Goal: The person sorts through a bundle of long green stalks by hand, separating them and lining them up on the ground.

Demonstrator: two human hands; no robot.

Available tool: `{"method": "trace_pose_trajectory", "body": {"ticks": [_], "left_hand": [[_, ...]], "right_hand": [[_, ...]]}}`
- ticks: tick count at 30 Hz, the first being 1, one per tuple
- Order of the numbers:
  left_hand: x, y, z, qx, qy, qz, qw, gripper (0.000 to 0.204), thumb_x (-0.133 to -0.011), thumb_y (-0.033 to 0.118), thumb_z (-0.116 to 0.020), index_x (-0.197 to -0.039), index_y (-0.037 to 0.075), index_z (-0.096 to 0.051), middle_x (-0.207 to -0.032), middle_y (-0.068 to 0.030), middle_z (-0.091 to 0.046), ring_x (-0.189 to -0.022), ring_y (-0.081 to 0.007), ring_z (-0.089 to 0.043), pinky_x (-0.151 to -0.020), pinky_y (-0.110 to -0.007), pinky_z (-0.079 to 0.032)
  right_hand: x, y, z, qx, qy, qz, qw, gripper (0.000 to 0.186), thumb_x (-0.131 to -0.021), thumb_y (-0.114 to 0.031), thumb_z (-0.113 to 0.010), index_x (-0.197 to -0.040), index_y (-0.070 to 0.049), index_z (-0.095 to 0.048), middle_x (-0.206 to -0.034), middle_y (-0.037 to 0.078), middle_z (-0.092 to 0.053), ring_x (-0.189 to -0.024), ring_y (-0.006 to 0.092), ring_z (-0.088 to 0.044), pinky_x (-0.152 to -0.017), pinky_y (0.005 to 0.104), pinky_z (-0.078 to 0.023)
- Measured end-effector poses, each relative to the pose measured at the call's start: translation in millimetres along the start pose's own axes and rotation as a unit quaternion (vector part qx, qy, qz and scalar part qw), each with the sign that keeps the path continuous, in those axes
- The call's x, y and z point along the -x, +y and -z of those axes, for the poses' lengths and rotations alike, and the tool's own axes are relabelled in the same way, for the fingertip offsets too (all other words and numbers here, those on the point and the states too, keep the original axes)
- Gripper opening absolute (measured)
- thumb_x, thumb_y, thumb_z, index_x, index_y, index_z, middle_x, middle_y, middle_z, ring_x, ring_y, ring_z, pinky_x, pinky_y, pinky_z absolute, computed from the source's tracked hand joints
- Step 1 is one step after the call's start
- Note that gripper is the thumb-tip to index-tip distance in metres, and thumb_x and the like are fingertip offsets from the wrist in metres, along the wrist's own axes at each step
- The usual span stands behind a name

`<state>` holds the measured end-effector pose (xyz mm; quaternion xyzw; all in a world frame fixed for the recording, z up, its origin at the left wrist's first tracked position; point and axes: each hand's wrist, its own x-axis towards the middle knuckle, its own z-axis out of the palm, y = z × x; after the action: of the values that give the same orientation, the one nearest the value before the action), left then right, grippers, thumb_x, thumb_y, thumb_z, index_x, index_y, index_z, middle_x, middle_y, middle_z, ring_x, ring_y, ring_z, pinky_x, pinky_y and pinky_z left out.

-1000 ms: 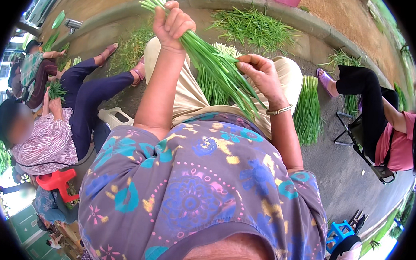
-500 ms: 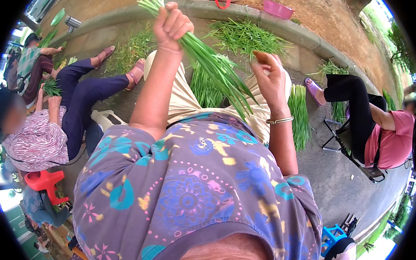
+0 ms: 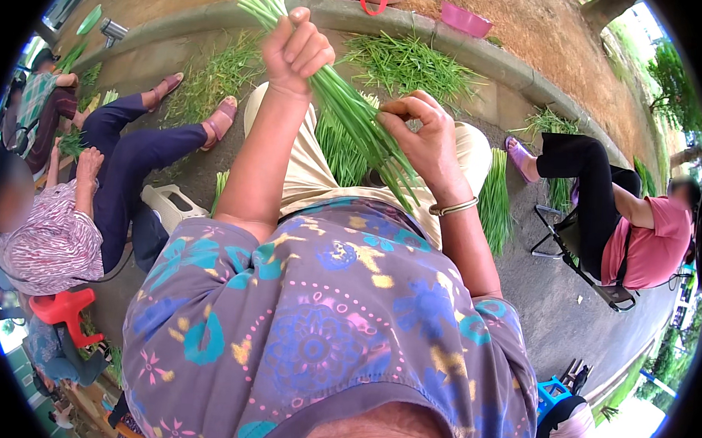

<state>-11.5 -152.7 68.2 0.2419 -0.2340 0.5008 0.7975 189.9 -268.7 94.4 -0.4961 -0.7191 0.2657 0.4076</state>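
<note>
My left hand [image 3: 298,54] is raised, closed round the upper part of a bunch of long green chives [image 3: 348,109]. Pale cut stem ends stick out above the fist, and the leafy ends hang down to the right across my lap. My right hand [image 3: 427,136] is at the bunch's right side, thumb and fingers pinched on chive leaves about midway down. Between my knees lies a pile of chives [image 3: 340,148], partly hidden behind the held bunch. Another row of chives [image 3: 496,206] lies beside my right leg.
Loose green blades [image 3: 409,65] are heaped before the curb [image 3: 521,82], with scattered ones [image 3: 220,80] to the left. A pink basin [image 3: 465,20] stands beyond the curb. Seated people flank me, near a red stool [image 3: 66,315] at left and a folding chair [image 3: 580,256] at right.
My right hand has moved left and inward from beside the bunch, and its fingers now pinch the leaves. The left hand keeps its hold, shifted slightly right.
</note>
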Motion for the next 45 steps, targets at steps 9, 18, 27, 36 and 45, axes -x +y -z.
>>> {"method": "trace_pose_trajectory", "body": {"ticks": [9,18,27,36,45], "left_hand": [[6.6,2.1,8.1,-0.009,0.000,0.000,1.000,0.018,-0.090,0.020,-0.051,-0.094,0.003,-0.054,-0.043,0.0028,-0.036,-0.033,-0.0064,-0.033,-0.033,-0.019,-0.033],[12.4,8.0,20.5,-0.062,0.049,0.013,0.997,0.026,-0.095,0.024,-0.039,-0.097,0.006,-0.058,-0.046,0.0054,-0.030,-0.037,-0.0063,-0.026,-0.034,-0.021,-0.025],[13.5,38.5,39.9,-0.062,0.127,-0.078,0.987,0.030,-0.095,0.023,-0.042,-0.085,0.000,-0.058,-0.046,0.0046,-0.032,-0.037,-0.0057,-0.029,-0.034,-0.020,-0.027],[18.1,39.9,35.4,-0.146,0.237,-0.095,0.956,0.024,-0.092,0.025,-0.048,-0.080,0.006,-0.056,-0.046,0.0053,-0.029,-0.041,-0.0078,-0.027,-0.040,-0.023,-0.025],[-1.0,11.7,18.5,-0.234,0.389,-0.145,0.879,0.020,-0.090,0.026,-0.051,-0.080,0.009,-0.055,-0.048,0.0038,-0.030,-0.044,-0.0099,-0.030,-0.044,-0.026,-0.029]], "right_hand": [[-5.4,2.8,-6.4,0.006,-0.002,0.026,1.000,0.008,-0.076,-0.008,-0.061,-0.077,0.000,-0.057,-0.076,0.013,-0.057,-0.073,0.0289,-0.058,-0.065,0.0357,-0.045],[5.2,-6.7,-7.0,0.017,-0.027,0.045,0.998,0.008,-0.076,-0.004,-0.059,-0.079,0.000,-0.053,-0.074,0.014,-0.055,-0.071,0.0316,-0.056,-0.062,0.0368,-0.044],[21.3,-50.1,28.1,-0.099,-0.079,0.120,0.985,0.006,-0.075,-0.001,-0.060,-0.077,-0.001,-0.055,-0.071,0.010,-0.054,-0.067,0.0242,-0.055,-0.062,0.0328,-0.043],[-40.5,16.2,57.7,0.229,0.169,0.149,0.947,0.012,-0.077,-0.006,-0.060,-0.088,-0.002,-0.062,-0.076,0.009,-0.057,-0.073,0.0274,-0.056,-0.067,0.0333,-0.045],[-34.3,5.5,26.7,0.194,0.083,0.051,0.976,0.024,-0.070,-0.023,-0.072,-0.077,-0.002,-0.061,-0.079,0.012,-0.057,-0.078,0.0300,-0.055,-0.070,0.0399,-0.044]]}}
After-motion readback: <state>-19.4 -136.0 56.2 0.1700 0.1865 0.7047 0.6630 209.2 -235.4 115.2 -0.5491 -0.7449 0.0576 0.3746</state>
